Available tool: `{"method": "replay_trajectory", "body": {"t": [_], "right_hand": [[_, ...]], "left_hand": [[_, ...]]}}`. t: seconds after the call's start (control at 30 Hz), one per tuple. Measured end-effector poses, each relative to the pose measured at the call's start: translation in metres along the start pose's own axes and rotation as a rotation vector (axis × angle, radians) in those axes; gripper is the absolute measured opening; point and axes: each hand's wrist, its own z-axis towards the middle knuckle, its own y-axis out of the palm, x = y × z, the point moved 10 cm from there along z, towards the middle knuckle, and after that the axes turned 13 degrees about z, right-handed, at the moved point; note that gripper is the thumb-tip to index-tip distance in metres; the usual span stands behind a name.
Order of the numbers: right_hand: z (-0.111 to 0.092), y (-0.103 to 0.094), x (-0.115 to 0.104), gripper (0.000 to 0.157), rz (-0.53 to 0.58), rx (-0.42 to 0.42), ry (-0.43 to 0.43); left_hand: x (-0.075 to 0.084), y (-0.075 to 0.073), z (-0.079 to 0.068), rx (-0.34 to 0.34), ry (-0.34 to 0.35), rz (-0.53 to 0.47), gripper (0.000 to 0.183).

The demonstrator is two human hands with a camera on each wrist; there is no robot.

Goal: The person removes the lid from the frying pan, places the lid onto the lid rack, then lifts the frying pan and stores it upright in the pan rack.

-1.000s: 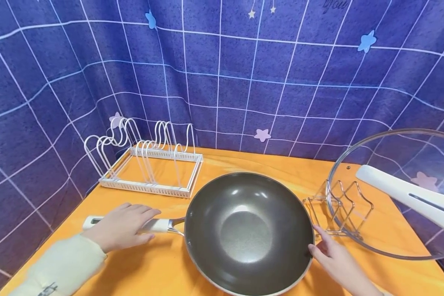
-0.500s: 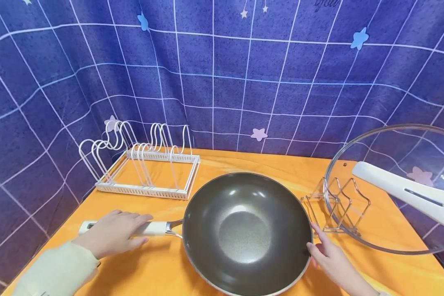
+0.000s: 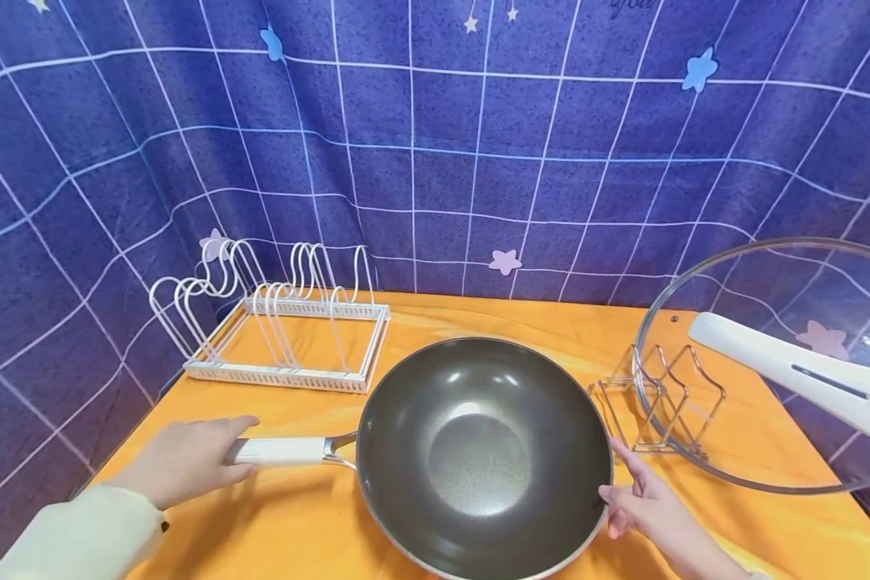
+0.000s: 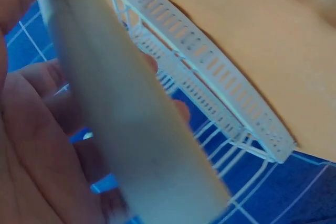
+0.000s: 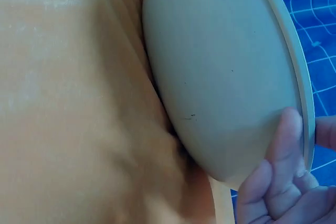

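A wok [image 3: 478, 459] with a dark inside lies on the orange table, its white handle [image 3: 283, 451] pointing left. My left hand [image 3: 181, 459] is round the outer end of that handle. Thumb and index finger lie on either side of it; the left wrist view shows more fingers [image 4: 68, 108] passing behind it, some tips showing past its far edge. At the right side of the wok, my right hand [image 3: 648, 499] pinches the rim, thumb inside. Its other fingers [image 5: 286, 140] press the pale outer wall.
A white wire rack [image 3: 283, 374] stands at the back left. On the right, a small metal wire rack [image 3: 670, 395] holds a large glass lid [image 3: 761, 459] upright with a white handle [image 3: 790, 366]. A blue gridded curtain [image 3: 442, 161] hangs behind the table.
My left hand has slid left along the handle towards its outer end, uncovering more of the handle beside the wok. My right hand stays at the rim. The view has shifted slightly.
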Motion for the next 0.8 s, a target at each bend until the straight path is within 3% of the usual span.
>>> {"method": "replay_trajectory", "body": {"t": [0.13,0.27,0.43,0.6,0.7,0.8], "right_hand": [[0.002,0.002,0.001,0.083,0.064,-0.004,0.019],[0.004,0.005,0.000,0.080,0.087,-0.008,0.013],[0.011,0.006,-0.008,0.076,0.054,-0.021,0.005],[0.022,0.000,-0.020,0.074,0.004,0.021,0.005],[0.028,-0.009,-0.023,0.070,-0.012,0.084,-0.006],[0.032,-0.018,-0.021,0.067,-0.019,0.146,-0.004]], "left_hand": [[-0.009,0.008,-0.007,-0.051,-0.039,-0.006,0.046],[-0.007,0.011,-0.014,-0.051,-0.015,0.012,0.032],[-0.005,0.011,-0.019,-0.028,-0.019,0.039,0.034],[-0.003,0.016,-0.022,-0.058,-0.038,0.040,0.034],[0.004,0.010,-0.024,0.000,-0.041,0.079,0.032],[0.012,-0.003,-0.026,0.141,-0.049,0.132,0.034]]}}
